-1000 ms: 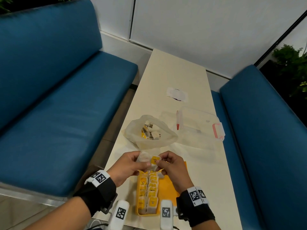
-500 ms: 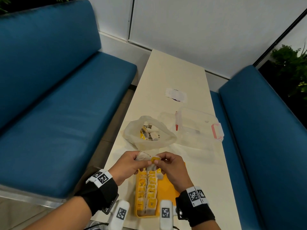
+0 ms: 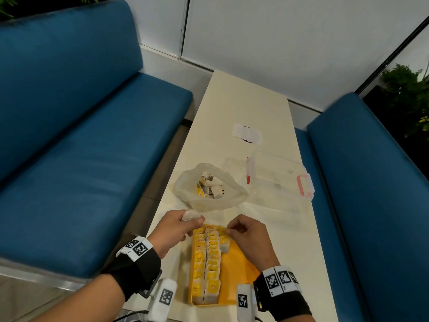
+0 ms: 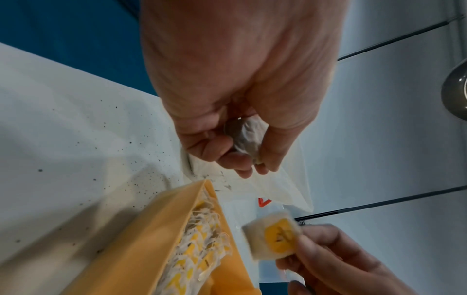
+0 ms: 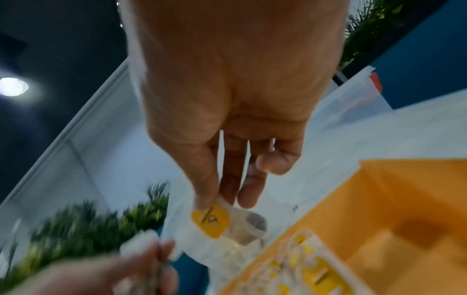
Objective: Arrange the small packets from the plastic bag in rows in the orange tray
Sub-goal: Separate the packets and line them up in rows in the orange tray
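Holding a crumpled white packet (image 4: 246, 137) in curled fingers, the left hand (image 3: 173, 228) hovers at the orange tray's (image 3: 239, 270) far-left corner. Two packed rows fill its left side (a third barely started). The right hand (image 3: 247, 235) pinches a yellow-labelled packet (image 5: 211, 220) by its edge: light, soft, crushable. The plastic bag (image 3: 210, 187) lies beyond on the surface (image 3: 243, 101).

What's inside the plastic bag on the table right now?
The plastic bag lies open, showing a loose pile of small packets, some with yellow labels, some white. How many lie there, or what sits beneath the top ones, is hidden by the bag's folds.
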Motion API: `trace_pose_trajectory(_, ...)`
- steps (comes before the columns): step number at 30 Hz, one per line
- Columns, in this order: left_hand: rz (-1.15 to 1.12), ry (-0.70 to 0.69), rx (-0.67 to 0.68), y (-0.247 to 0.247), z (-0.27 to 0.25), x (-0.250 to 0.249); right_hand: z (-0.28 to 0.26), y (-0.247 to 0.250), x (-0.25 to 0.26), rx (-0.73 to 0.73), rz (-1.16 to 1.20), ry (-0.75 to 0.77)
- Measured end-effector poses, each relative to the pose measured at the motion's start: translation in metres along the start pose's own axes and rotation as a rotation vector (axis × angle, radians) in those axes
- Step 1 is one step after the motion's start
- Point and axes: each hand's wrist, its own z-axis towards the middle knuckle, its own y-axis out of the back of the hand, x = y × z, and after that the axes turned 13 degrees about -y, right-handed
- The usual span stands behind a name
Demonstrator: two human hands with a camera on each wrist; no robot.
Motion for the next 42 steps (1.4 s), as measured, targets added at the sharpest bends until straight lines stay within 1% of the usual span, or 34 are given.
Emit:
trace_pose_trajectory(2, 0.008, 0.008, -0.011, 0.004, 0.002, 0.003, 0.0, 0.006, -0.007, 0.031, -0.002, -0.021)
trace_pose_trajectory(7, 0.072, 0.02, -0.024, 0.01, 0.003, 0.011, 0.001, 0.016, -0.028, 0.06, -0.033, -0.157)
trace_pose_trajectory(11, 0.129, 0.019, -0.079, 0.008, 0.003, 0.017, 0.001, 0.013, -0.037, 0.156, 0.11, -0.26)
trace_pose_trajectory(13, 0.182, 0.017, -0.1, 0.007, 0.003, 0.021, 0.004, 0.007, -0.041, 0.154, 0.121, -0.309)
trace_pose_trajectory(19, 0.253, 0.002, -0.06, 0.004, -0.002, 0.028, 0.013, -0.005, -0.057, 0.164, 0.041, -0.345)
trace_pose_trajectory(24, 0.297, 0.012, -0.017, 0.006, -0.004, 0.036, 0.016, -0.004, -0.058, 0.16, -0.137, -0.387)
trace_pose_trajectory(29, 0.305, 0.016, 0.018, 0.006, -0.005, 0.038, 0.022, -0.008, -0.057, 0.247, -0.174, -0.5)
trace_pose_trajectory(34, 0.308, 0.011, 0.025, 0.005, -0.004, 0.037, 0.029, -0.024, -0.061, 0.203, -0.157, -0.562)
trace_pose_trajectory(42, 0.287, 0.031, 0.038, 0.004, -0.003, 0.037, 0.031, -0.037, -0.056, 0.059, -0.097, -0.568)
